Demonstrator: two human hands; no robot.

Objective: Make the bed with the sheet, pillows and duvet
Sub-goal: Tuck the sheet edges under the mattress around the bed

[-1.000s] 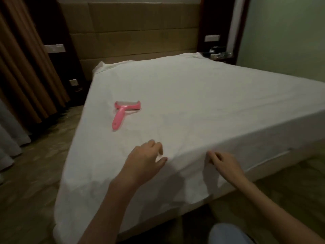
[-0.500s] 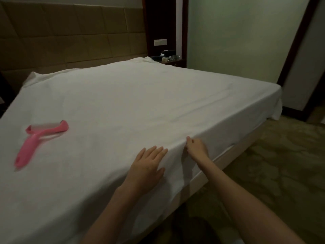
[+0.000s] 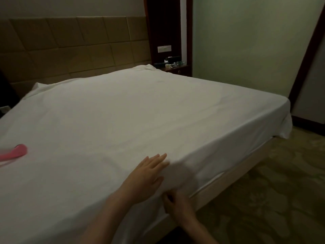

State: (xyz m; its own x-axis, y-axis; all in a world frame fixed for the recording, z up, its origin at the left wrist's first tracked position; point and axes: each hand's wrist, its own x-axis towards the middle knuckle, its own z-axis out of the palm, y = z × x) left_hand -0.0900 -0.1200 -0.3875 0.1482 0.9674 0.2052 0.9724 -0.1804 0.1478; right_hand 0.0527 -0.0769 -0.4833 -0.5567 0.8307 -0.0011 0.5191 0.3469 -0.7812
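A white sheet [image 3: 140, 111] covers the whole mattress and hangs over its near side. My left hand [image 3: 146, 176] lies flat on the sheet near the bed's near edge, fingers straight and pointing toward the far right. Just below it, my right hand [image 3: 175, 205] pinches the sheet's hanging side at the mattress edge, fingers curled. No pillows or duvet are in view.
A pink lint roller [image 3: 14, 153] lies on the sheet at the far left. The padded headboard [image 3: 70, 50] stands behind, a dark nightstand [image 3: 174, 67] with small items at the far corner. Patterned carpet [image 3: 263, 191] spreads to the right of the pale bed base [image 3: 228, 180].
The view has swung right, so the lint roller has slid to the left edge. My right hand has dropped lower down the bed's side, and my left hand has stretched out flat.
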